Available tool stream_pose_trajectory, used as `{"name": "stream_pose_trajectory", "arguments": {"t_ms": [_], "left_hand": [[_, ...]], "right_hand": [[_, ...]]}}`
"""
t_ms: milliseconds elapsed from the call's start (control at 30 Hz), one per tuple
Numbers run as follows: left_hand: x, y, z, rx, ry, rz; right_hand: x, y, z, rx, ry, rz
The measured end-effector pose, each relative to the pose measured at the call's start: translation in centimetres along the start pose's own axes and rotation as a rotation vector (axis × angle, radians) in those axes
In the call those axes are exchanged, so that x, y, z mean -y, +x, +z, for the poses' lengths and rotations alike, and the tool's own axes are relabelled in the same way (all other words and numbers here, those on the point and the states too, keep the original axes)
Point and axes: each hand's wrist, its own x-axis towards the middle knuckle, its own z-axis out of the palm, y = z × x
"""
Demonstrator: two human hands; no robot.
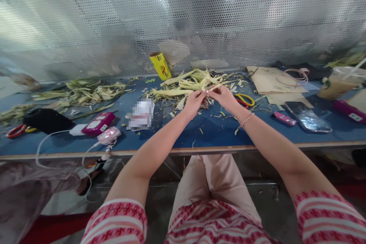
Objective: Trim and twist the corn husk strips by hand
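Observation:
My left hand [196, 103] and my right hand [221, 96] meet over the blue table, fingertips pinched together. Between them is a pale, dried husk-like leaf strip [215, 87]. Right behind my hands lies a heap of pale yellow-green leaf strips [190, 81], which look like corn husks. Scissors with red and yellow handles [245, 100] rest just right of my right hand, their blades hidden. Small scraps are scattered around both hands.
A perforated metal screen [200, 15] closes off the back. A yellow tube [160, 66] leans there. At left are another leaf pile [85, 93] and a purple device [98, 123]. At right lie a phone [308, 116], brown paper [274, 80] and a drink cup [337, 84].

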Motion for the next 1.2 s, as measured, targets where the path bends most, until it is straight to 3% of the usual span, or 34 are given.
{"name": "stream_pose_trajectory", "arguments": {"t_ms": [400, 667, 900, 1200], "left_hand": [[-0.7, -0.4, 0.3, 0.055, -0.140, -0.147], [-0.8, -0.4, 0.0, 0.154, -0.129, -0.150], [-0.7, -0.3, -0.1, 0.145, -0.101, -0.137], [-0.5, -0.1, -0.1, 0.110, -0.079, -0.128]], "right_hand": [[-0.1, 0.4, -0.7, 0.055, -0.067, -0.079], [0.2, 0.5, -0.9, 0.102, -0.077, -0.075], [-0.3, 0.6, -1.1, 0.076, -0.209, -0.191], [-0.2, 0.5, -1.1, 0.072, -0.215, -0.145]]}}
